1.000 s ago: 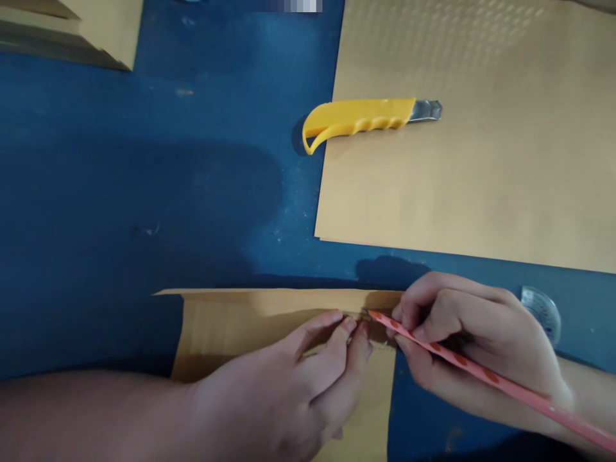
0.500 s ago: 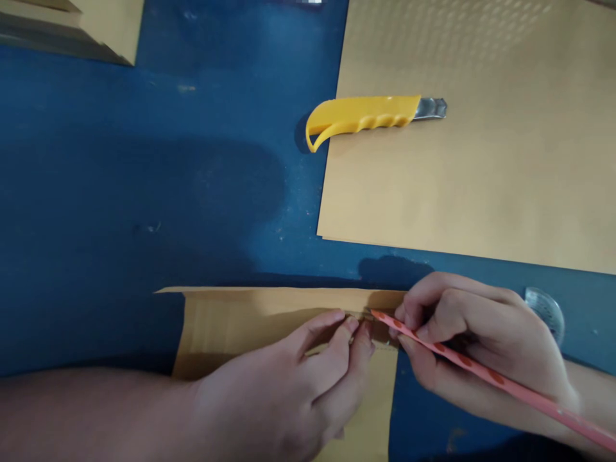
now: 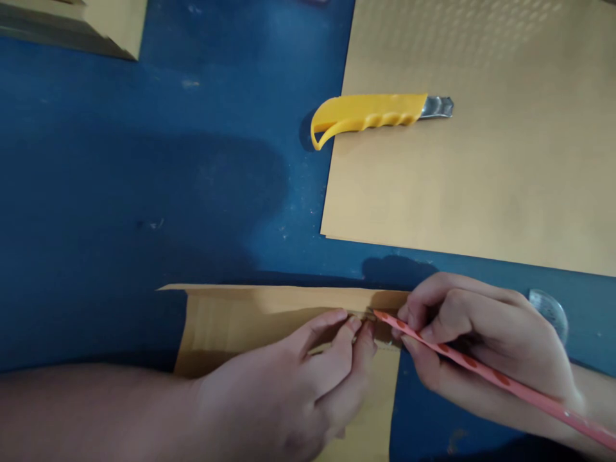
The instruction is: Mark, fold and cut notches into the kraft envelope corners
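Observation:
My left hand (image 3: 298, 385) lies flat on a brown cardboard piece (image 3: 231, 321) near the bottom of the view, fingertips pressing beside its folded top strip. My right hand (image 3: 471, 340) grips a pink pencil with orange dots (image 3: 486, 372). The pencil tip touches the cardboard just right of my left fingertips. Part of the cardboard is hidden under both hands.
A yellow utility knife (image 3: 370, 115) with its metal blade out lies on the left edge of a large cardboard sheet (image 3: 481, 160) at upper right. A clear protractor (image 3: 551, 308) peeks out behind my right hand. More cardboard (image 3: 96, 25) sits top left on the blue table (image 3: 144, 179).
The view has drifted slightly, so everything sits a little further right. The hands and pencil stay in nearly the same place on the cardboard.

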Tool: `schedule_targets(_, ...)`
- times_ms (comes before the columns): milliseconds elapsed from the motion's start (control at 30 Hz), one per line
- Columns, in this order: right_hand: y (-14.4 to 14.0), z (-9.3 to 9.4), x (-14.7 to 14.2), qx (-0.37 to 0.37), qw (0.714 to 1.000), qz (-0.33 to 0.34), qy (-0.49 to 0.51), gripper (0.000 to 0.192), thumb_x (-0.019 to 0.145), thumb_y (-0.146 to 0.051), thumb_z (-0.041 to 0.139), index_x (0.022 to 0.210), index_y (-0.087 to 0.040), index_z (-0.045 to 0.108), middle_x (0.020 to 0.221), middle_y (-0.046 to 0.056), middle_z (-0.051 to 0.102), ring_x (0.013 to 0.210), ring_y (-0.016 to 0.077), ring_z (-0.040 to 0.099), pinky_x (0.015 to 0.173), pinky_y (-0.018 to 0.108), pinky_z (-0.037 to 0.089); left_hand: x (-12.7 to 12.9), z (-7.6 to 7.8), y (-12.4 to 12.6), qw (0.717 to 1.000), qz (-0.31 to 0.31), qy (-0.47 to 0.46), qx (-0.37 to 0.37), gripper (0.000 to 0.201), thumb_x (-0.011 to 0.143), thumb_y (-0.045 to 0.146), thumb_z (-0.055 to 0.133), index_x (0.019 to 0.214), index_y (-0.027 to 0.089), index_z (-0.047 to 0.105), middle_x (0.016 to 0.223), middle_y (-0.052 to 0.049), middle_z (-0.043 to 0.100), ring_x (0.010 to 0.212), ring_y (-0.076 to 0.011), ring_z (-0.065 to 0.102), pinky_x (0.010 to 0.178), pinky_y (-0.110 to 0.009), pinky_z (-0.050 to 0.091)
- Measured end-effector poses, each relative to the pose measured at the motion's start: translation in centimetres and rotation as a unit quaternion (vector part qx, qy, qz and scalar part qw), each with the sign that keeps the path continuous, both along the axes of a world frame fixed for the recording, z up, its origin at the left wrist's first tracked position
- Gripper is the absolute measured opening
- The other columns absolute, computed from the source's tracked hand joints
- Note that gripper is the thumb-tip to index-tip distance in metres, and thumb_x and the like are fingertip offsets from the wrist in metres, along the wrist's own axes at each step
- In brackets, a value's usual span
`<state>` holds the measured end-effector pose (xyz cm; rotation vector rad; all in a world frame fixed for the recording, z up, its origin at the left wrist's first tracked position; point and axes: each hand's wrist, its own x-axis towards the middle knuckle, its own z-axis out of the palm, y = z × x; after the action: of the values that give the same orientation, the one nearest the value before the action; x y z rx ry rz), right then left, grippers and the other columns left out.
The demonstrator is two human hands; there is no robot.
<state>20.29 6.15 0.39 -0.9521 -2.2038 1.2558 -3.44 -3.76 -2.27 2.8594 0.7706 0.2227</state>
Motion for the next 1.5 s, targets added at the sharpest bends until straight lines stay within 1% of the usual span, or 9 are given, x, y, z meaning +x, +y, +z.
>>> schedule_targets(133,-0.22,-0.05,0.04,-0.001,1.000,-0.004,-0.003,0.025,0.080,-0.003,0.067,0.077,-0.024,0.055,0.081,0.000,0.070,0.061,0.0096,0.067,0.049,0.019,0.053,-0.07,-0.02,-0.01,1.000,0.001,-0.002,0.000,0.057,0.098,0.052,0.073,0.140,0.012,0.072,0.149,-0.014,0.064,0.133,-0.0334,0.055,0.119,-0.051,0.041)
schedule_targets(333,-0.12,0.13,0.10,0.005,1.000,0.019,-0.011,0.024,0.081,-0.002,0.066,0.076,-0.023,0.057,0.081,0.000,0.071,0.059,0.0082,0.066,0.048,0.017,0.051,-0.02,0.03,-0.01,1.000,0.001,0.002,0.002,0.057,0.101,0.053,0.070,0.141,0.013,0.070,0.150,-0.013,0.063,0.132,-0.0324,0.055,0.118,-0.050,0.042)
schedule_targets(633,-0.19,-0.20,0.15,-0.003,1.000,-0.002,-0.013,0.024,0.080,-0.002,0.067,0.076,-0.023,0.056,0.083,-0.002,0.070,0.063,0.0078,0.068,0.053,0.017,0.053,-0.08,-0.09,0.00,1.000,0.001,0.000,0.005,0.057,0.098,0.053,0.073,0.140,0.013,0.071,0.150,-0.013,0.063,0.133,-0.0326,0.055,0.118,-0.050,0.042)
schedule_targets(900,-0.13,0.21,0.19,0.004,1.000,0.010,-0.023,0.025,0.080,-0.001,0.065,0.075,-0.024,0.055,0.081,-0.001,0.071,0.059,0.0086,0.067,0.048,0.018,0.051,-0.01,-0.01,-0.07,1.000,0.002,0.002,0.006,0.058,0.098,0.055,0.072,0.140,0.014,0.071,0.150,-0.014,0.063,0.132,-0.0322,0.056,0.119,-0.050,0.042)
schedule_targets(1033,-0.08,0.17,0.07,0.004,1.000,0.004,-0.021,0.024,0.081,-0.003,0.067,0.076,-0.024,0.057,0.081,-0.002,0.071,0.059,0.0083,0.067,0.050,0.017,0.052,-0.06,0.13,-0.02,1.000,0.004,0.004,0.004,0.056,0.098,0.051,0.073,0.140,0.015,0.072,0.150,-0.013,0.064,0.131,-0.0318,0.055,0.118,-0.049,0.043)
schedule_targets(1167,-0.14,0.18,-0.01,0.010,1.000,0.000,-0.028,0.024,0.080,-0.003,0.067,0.074,-0.024,0.056,0.081,-0.002,0.071,0.060,0.0072,0.067,0.051,0.016,0.051,-0.11,0.08,-0.06,1.000,0.004,0.002,0.000,0.055,0.099,0.047,0.073,0.142,0.014,0.070,0.149,-0.013,0.064,0.131,-0.0316,0.056,0.118,-0.049,0.042)
schedule_targets(1300,0.05,0.18,-0.04,0.015,0.999,0.015,-0.030,0.024,0.080,-0.003,0.066,0.075,-0.024,0.056,0.080,-0.002,0.071,0.060,0.0080,0.068,0.050,0.016,0.052,-0.08,0.00,-0.13,1.000,0.005,-0.001,0.000,0.058,0.098,0.049,0.074,0.143,0.013,0.070,0.149,-0.013,0.064,0.131,-0.0322,0.056,0.118,-0.049,0.043)
schedule_targets(1500,0.02,0.19,0.01,0.008,1.000,0.005,-0.020,0.024,0.081,-0.003,0.068,0.076,-0.023,0.056,0.080,-0.003,0.071,0.058,0.0066,0.068,0.051,0.014,0.053,0.00,0.01,0.00,1.000,0.003,0.004,0.001,0.057,0.097,0.048,0.074,0.142,0.013,0.070,0.149,-0.013,0.064,0.131,-0.0318,0.056,0.118,-0.050,0.042)
